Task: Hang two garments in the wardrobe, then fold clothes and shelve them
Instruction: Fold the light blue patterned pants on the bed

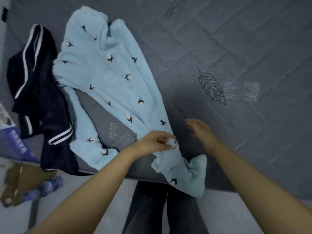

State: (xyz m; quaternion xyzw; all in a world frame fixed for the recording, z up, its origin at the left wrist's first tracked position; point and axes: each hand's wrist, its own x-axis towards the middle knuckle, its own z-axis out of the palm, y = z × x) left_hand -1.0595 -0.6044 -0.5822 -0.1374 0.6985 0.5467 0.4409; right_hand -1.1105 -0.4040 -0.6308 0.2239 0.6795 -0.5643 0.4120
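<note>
Bed: grey quilted mattress (pixel 236 48) with stitched leaf motifs, filling most of the view; near edge running across the lower part of the frame.
Left of the pyjama: dark navy garment (pixel 38 92) with white stripes, crumpled in a heap, touching the pyjama's left edge and draping over the bed's near edge.
Floor, lower left: flattened brown cardboard (pixel 22 181), a blue-purple bottle (pixel 45 188) lying on it, a blue printed box (pixel 15 142) partly under the navy heap.
Bottom centre: dark trousers (pixel 152 208) of the person, standing against the bed edge.
In the way: nothing lying over the pyjama; only the navy heap crowding its left side.
Pyjama: light blue fleece garment (pixel 104 68), fluffy, dotted with small dark sprigs and white cotton-like tufts; spread diagonally from upper left to lower right, two long limbs parted with bare mattress between them.
Pyjama's place: on the bed, far end near the top of the frame, near end bunched and hanging over the bed edge in front of the trousers.
Left hand (pixel 152 142): fingers curled, pinching a gathered fold of the blue fleece at the narrow lower part of the garment; white tuft showing at the fingertips.
Right hand (pixel 200 130): fingers loosely spread, holding nothing, hovering just beside the fleece's right edge, apart from it; somewhat blurred.
</note>
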